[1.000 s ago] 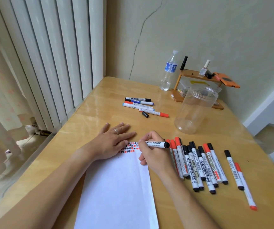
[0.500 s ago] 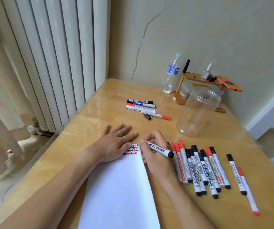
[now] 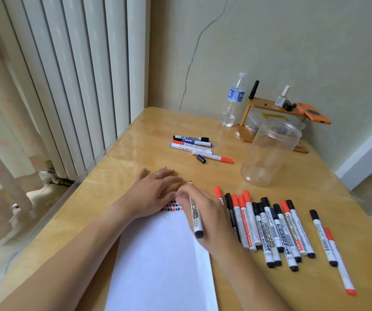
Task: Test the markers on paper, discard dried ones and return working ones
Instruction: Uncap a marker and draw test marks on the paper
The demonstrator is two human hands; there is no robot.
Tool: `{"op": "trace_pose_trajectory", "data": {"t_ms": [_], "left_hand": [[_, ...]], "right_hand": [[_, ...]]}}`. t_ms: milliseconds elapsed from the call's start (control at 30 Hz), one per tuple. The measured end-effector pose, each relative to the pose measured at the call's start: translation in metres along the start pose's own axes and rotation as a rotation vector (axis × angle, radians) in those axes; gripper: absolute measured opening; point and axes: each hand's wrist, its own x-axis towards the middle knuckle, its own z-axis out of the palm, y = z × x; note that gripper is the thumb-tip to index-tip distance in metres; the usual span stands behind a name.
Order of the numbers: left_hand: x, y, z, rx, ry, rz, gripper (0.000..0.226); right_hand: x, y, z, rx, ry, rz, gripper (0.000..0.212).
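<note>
A white sheet of paper (image 3: 160, 261) lies on the wooden table (image 3: 270, 198), with red and black test marks (image 3: 171, 207) along its top edge. My left hand (image 3: 151, 194) presses flat on the paper's top left corner. My right hand (image 3: 205, 214) grips an uncapped black whiteboard marker (image 3: 195, 215), its tip pointing away from me and lifted past the paper's top edge. To the right lies a row of several capped red and black markers (image 3: 268, 227). Two more markers (image 3: 331, 245) lie apart at the far right.
Farther back lies a small group of several markers (image 3: 194, 145) with a loose black cap (image 3: 201, 159). A clear plastic jar (image 3: 268, 153) stands open at the right. Behind it are a water bottle (image 3: 233, 102) and a small wooden shelf (image 3: 270, 106).
My right hand has swung the marker from lying sideways with its tip on the paper to pointing away, tip off the sheet. My left hand stays pressed on the paper.
</note>
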Motion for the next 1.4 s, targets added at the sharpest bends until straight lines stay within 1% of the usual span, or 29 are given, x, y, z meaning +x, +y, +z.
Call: {"op": "trace_pose_trajectory", "data": {"t_ms": [67,133,167,233,300,333,400,467,567,633,700,733,800,867,933,1033,1133,1167,1233,1267,1300,1333,1367,1400], "left_hand": [[0.000,-0.006,-0.001,0.036,-0.025,-0.048,0.089],[-0.001,-0.012,-0.001,0.102,-0.065,-0.113,0.103],[-0.002,-0.013,0.000,0.135,-0.079,-0.145,0.103],[-0.002,-0.014,0.001,0.175,-0.100,-0.187,0.102],[-0.001,-0.014,0.003,0.185,-0.117,-0.193,0.102],[0.000,-0.014,0.004,0.180,-0.120,-0.191,0.102],[0.000,-0.014,0.004,0.178,-0.120,-0.185,0.103],[0.000,-0.015,0.005,0.191,-0.118,-0.180,0.101],[-0.001,-0.016,0.005,0.208,-0.121,-0.173,0.093],[0.000,-0.016,0.004,0.205,-0.130,-0.171,0.089],[0.000,-0.015,0.004,0.209,-0.139,-0.174,0.086],[0.000,-0.014,0.004,0.210,-0.145,-0.178,0.086],[0.001,-0.015,0.002,0.194,-0.159,-0.182,0.092],[0.000,-0.015,-0.002,0.159,-0.182,-0.182,0.095],[0.000,-0.016,-0.006,0.126,-0.198,-0.181,0.095],[-0.001,-0.014,-0.005,0.104,-0.176,-0.193,0.096],[-0.001,-0.010,0.000,0.121,-0.118,-0.201,0.110],[0.000,-0.009,0.000,0.137,-0.111,-0.197,0.113],[0.001,-0.009,-0.003,0.119,-0.120,-0.191,0.114],[0.002,-0.009,-0.004,0.092,-0.128,-0.188,0.114],[0.002,-0.010,-0.005,0.069,-0.130,-0.183,0.113],[0.001,-0.011,-0.005,0.056,-0.126,-0.179,0.113],[0.001,-0.011,-0.005,0.054,-0.120,-0.176,0.114],[0.001,-0.012,-0.004,0.057,-0.114,-0.174,0.115]], "right_hand": [[-0.001,0.003,-0.002,-0.100,-0.144,-0.009,0.019],[-0.004,0.003,-0.002,-0.177,-0.284,0.011,0.038],[-0.005,0.002,-0.003,-0.187,-0.346,0.032,0.048],[-0.007,0.002,-0.003,-0.172,-0.385,0.055,0.056],[-0.006,0.003,-0.002,-0.103,-0.322,0.093,0.053],[-0.006,0.003,0.002,-0.045,-0.236,0.112,0.047],[-0.006,0.004,0.011,0.073,0.002,0.168,0.031],[-0.007,0.005,0.019,0.121,0.167,0.214,0.022],[-0.005,0.008,0.019,0.179,0.295,0.293,0.027],[0.000,0.008,0.012,0.366,0.358,0.305,0.031],[0.006,0.007,0.006,0.554,0.373,0.274,0.031],[0.007,0.006,0.004,0.620,0.341,0.274,0.029],[0.008,0.006,0.007,0.704,0.248,0.344,0.017],[0.007,0.006,0.013,0.768,0.174,0.456,0.017],[0.008,0.007,0.017,0.800,0.143,0.541,0.012],[0.009,0.007,0.017,0.825,0.143,0.596,0.008],[0.008,0.006,0.014,0.857,0.147,0.606,0.018],[0.009,0.005,0.012,0.856,0.148,0.608,0.020],[0.008,0.006,0.010,0.810,0.168,0.574,0.013],[0.006,0.008,0.009,0.710,0.182,0.507,0.010],[0.005,0.012,0.007,0.534,0.181,0.382,0.007],[0.003,0.015,0.004,0.314,0.145,0.229,0.008],[0.002,0.018,0.002,0.132,0.071,0.089,0.011],[0.002,0.019,-0.001,0.028,-0.030,0.003,0.013]]}}
